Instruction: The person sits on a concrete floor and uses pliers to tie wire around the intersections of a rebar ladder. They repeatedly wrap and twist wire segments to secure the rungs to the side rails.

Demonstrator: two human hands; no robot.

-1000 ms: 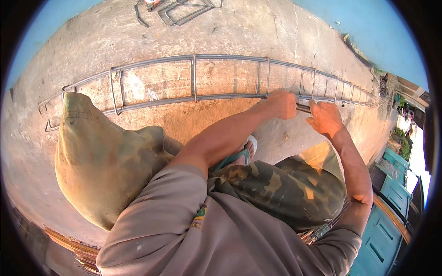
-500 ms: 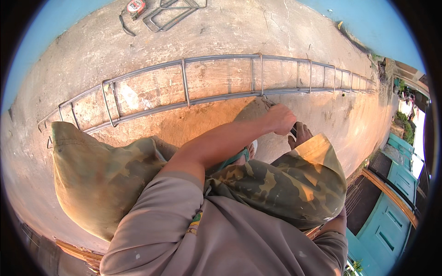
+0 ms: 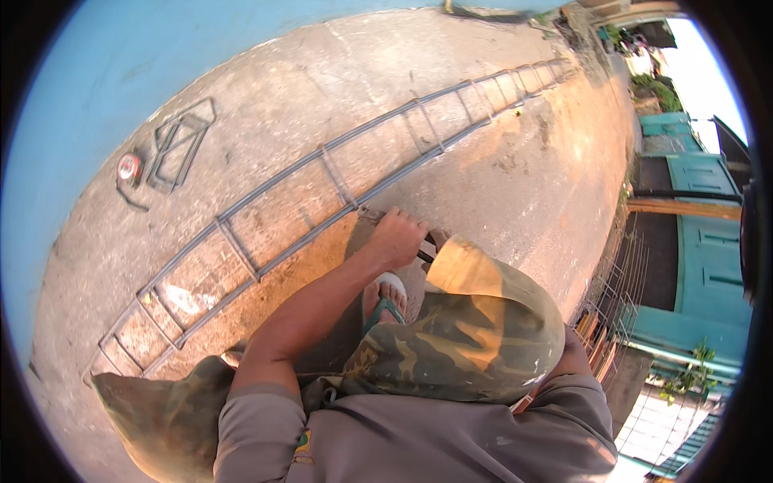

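Note:
A long ladder-like rebar cage (image 3: 302, 240), made of steel rods with rectangular stirrups across them, lies diagonally on the ground before me. My left hand (image 3: 398, 237) is closed around a pair of pliers (image 3: 371, 214), whose head reaches the near rod where a stirrup crosses it. Any wire in the jaws is too small to make out. Fingers of my right hand (image 3: 439, 237) curl at the dark handle just behind the left hand; my raised knee in camouflage trousers (image 3: 491, 310) hides the rest. One foot in a flip-flop (image 3: 386, 302) stands under my forearm.
Several loose rectangular stirrups (image 3: 182, 149) lie on the concrete ground at far left, beside a red tape measure (image 3: 129, 167). A blue wall (image 3: 88, 121) borders the ground there. On the right are wire mesh (image 3: 624, 278) and turquoise panels (image 3: 713, 266).
The view has turned, so the cage now runs diagonally and the loose stirrups sit farther left. Both hands stay at the pliers by the near rod.

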